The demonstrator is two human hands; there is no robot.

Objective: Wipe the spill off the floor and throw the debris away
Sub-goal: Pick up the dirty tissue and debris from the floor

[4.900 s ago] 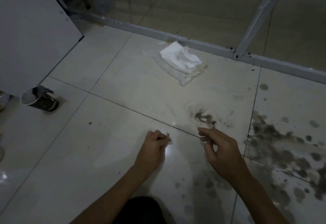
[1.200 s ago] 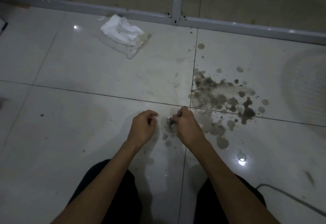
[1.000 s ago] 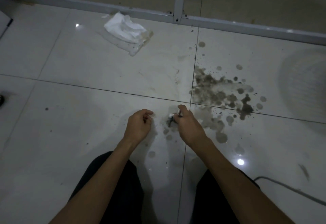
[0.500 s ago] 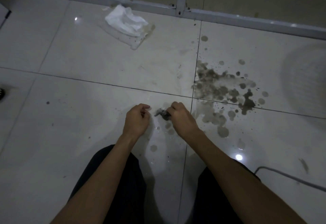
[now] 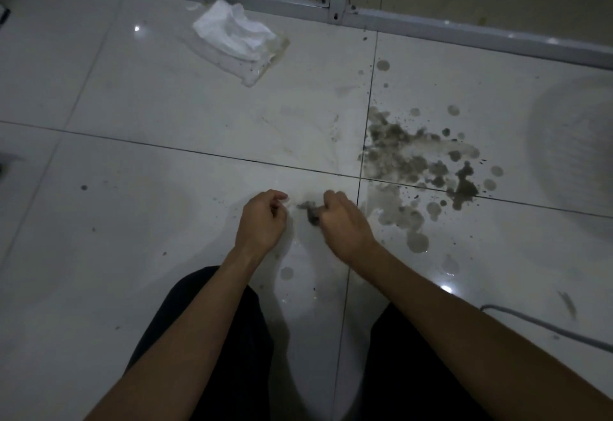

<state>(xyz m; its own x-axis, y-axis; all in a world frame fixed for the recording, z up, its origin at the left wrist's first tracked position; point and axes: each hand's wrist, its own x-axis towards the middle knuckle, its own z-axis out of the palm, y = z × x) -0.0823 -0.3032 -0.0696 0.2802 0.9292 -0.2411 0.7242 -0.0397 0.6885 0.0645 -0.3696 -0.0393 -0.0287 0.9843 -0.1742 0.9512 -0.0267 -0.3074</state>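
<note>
A dark, blotchy spill [image 5: 418,161] spreads over the white tiles right of centre, with droplets trailing toward me. My right hand [image 5: 345,224] is curled on a small soiled tissue wad [image 5: 311,211] pressed to the floor just left of the spill. Close beside it, my left hand [image 5: 262,219] is closed; a sliver of white shows at its fingertips, and I cannot tell what it is. A pile of white tissues [image 5: 234,34] lies on a clear wrapper near the far wall rail.
A grey metal rail with an upright post [image 5: 338,5] runs along the far edge of the tiles. A white cable [image 5: 544,324] crosses the floor at right. My dark-clothed knees [image 5: 212,337] are below my arms.
The view has shifted right since the oldest frame, so the paper cup is out of sight. My right hand has dragged the wad slightly left and nearer to me; droplets there look fainter.
</note>
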